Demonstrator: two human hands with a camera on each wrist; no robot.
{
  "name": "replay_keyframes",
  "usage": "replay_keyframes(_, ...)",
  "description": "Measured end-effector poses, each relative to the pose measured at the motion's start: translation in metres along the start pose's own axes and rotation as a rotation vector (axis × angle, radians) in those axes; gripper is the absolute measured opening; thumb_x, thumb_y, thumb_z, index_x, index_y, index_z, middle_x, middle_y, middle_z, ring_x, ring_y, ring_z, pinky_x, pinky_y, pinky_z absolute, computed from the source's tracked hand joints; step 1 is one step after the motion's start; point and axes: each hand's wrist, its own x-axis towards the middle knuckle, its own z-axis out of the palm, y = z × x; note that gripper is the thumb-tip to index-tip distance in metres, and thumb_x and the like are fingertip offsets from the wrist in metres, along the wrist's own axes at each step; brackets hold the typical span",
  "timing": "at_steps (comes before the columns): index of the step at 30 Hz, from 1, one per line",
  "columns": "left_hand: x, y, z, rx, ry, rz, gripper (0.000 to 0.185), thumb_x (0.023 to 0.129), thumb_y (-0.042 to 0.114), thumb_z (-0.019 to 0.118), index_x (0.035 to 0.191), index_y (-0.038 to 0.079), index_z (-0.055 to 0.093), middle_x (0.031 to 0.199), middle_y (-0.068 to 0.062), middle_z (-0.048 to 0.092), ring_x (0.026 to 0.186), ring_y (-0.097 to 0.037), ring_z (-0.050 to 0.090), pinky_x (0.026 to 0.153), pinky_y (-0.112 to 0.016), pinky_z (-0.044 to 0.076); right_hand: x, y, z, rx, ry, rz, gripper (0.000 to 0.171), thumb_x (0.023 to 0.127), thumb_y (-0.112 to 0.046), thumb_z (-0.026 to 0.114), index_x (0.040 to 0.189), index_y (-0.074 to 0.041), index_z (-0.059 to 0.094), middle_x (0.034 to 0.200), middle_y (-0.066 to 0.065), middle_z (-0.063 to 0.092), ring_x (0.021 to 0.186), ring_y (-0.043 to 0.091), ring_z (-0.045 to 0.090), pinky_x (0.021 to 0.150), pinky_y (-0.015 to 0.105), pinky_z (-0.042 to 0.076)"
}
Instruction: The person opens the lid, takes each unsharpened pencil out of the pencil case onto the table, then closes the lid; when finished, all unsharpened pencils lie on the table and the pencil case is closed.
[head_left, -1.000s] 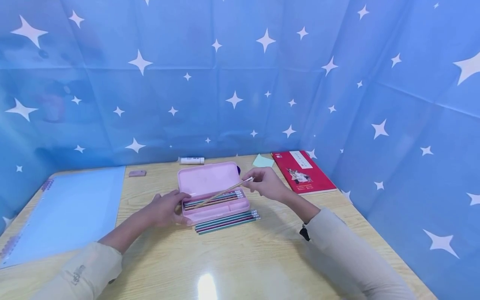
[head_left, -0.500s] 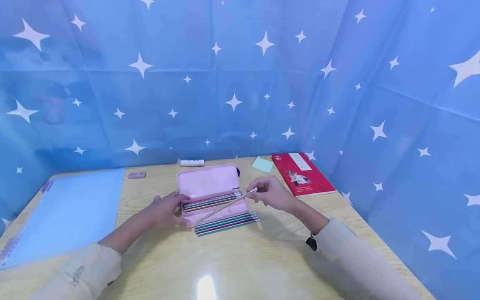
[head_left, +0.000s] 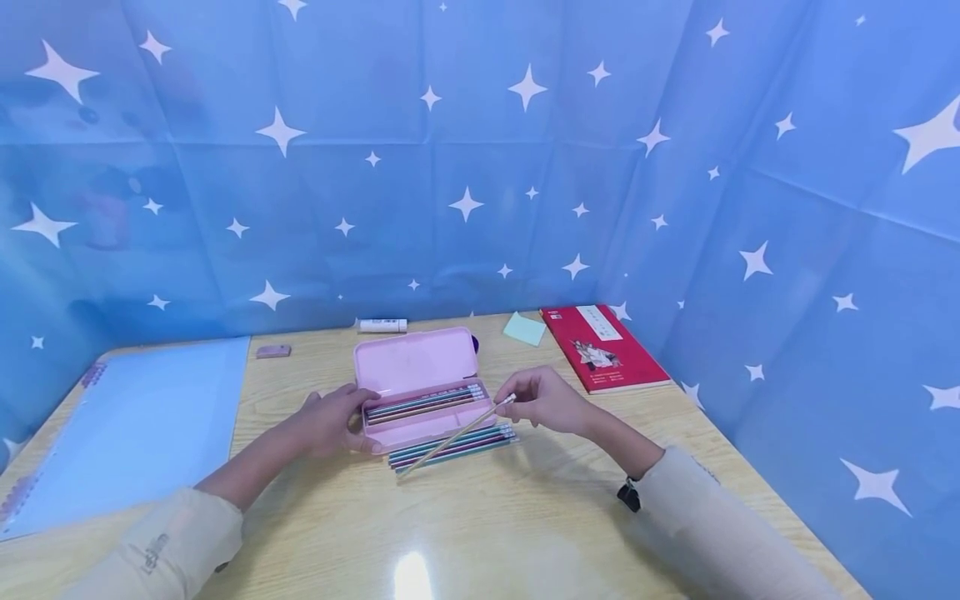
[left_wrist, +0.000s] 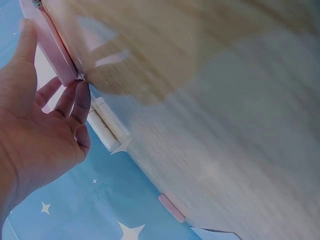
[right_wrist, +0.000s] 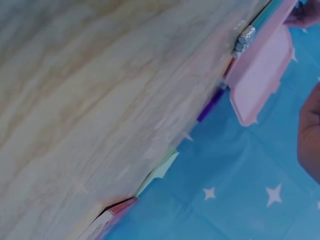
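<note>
A pink pencil case [head_left: 416,360] lies with its lid raised and several pencils [head_left: 420,405] in its back compartment. My left hand [head_left: 330,423] grips the case's left end, thumb at the front; the left wrist view shows that hand [left_wrist: 42,125] with thumb and fingers on either side of the pink end. At the right, my right hand [head_left: 551,402] pinches a gold pencil [head_left: 455,437] near its eraser end. This pencil slants down to the left across several pencils [head_left: 487,441] lying in front of the case. Only part of my right hand [right_wrist: 310,140] enters the right wrist view.
A blue-covered spiral notebook [head_left: 150,417] occupies the left side, with a small eraser [head_left: 273,352] beside it. Behind the case lies a white tube [head_left: 382,326]. Green sticky notes [head_left: 525,328] and a red book [head_left: 606,350] are at the back right, near the starry curtain [head_left: 465,150].
My right hand has moved toward me, bringing the gold pencil from over the case's compartment to over the pencils in front. The left hand stays on the case.
</note>
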Motion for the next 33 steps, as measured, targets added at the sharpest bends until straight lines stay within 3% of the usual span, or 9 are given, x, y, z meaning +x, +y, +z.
replay_keyframes(3,0.0,0.0,0.0,0.002,0.004,0.002,0.094,0.072,0.065,0.076,0.142,0.008,0.05,0.141,-0.019,0.052,0.131,-0.042,0.047,0.1,-0.071,0.027,0.001,0.011,0.0,-0.023,-0.013,-0.009,0.018,0.092,-0.015,0.072,0.105,-0.002,0.073,0.086,0.013,0.069,0.075,0.042,0.058,0.054,0.023,0.045)
replay_keyframes(8,0.0,0.001,-0.001,-0.005,0.005,-0.013,0.094,0.072,0.065,0.076,0.142,0.009,0.05,0.143,-0.018,0.051,0.133,-0.042,0.045,0.102,-0.072,0.024,-0.001,0.015,0.002,-0.073,-0.014,-0.016,0.014,0.09,-0.014,0.074,0.101,-0.005,0.075,0.09,0.003,0.071,0.074,0.026,0.059,0.061,0.024,0.048)
replay_keyframes(13,0.0,0.0,-0.001,-0.008,-0.001,-0.007,0.094,0.072,0.065,0.076,0.143,0.009,0.05,0.143,-0.019,0.051,0.133,-0.043,0.045,0.102,-0.073,0.024,-0.003,0.019,0.005,-0.193,-0.067,-0.054,0.01,0.088,-0.013,0.076,0.096,-0.007,0.076,0.09,-0.005,0.073,0.077,0.016,0.062,0.073,0.027,0.053)
replay_keyframes(18,0.0,-0.001,0.0,-0.002,0.003,-0.003,0.095,0.072,0.066,0.074,0.143,0.008,0.049,0.144,-0.019,0.05,0.134,-0.043,0.044,0.102,-0.074,0.023,-0.004,0.022,0.005,-0.224,-0.092,-0.071,0.008,0.087,-0.01,0.076,0.094,-0.006,0.077,0.088,-0.005,0.073,0.075,0.014,0.061,0.074,0.028,0.053)
replay_keyframes(25,0.0,0.0,0.0,-0.009,-0.005,-0.015,0.093,0.072,0.065,0.076,0.142,0.009,0.05,0.142,-0.018,0.051,0.134,-0.042,0.045,0.102,-0.072,0.024,-0.005,0.027,0.005,-0.229,-0.145,-0.019,0.012,0.089,-0.007,0.074,0.1,-0.005,0.077,0.093,-0.002,0.074,0.08,0.012,0.062,0.079,0.026,0.053)
replay_keyframes(33,-0.001,0.002,-0.001,-0.004,-0.009,-0.018,0.094,0.073,0.065,0.076,0.143,0.009,0.049,0.142,-0.018,0.051,0.133,-0.042,0.045,0.102,-0.073,0.024,-0.005,0.033,0.006,-0.243,-0.159,0.013,0.006,0.087,-0.005,0.074,0.093,-0.006,0.076,0.088,-0.002,0.072,0.078,0.011,0.062,0.077,0.025,0.053)
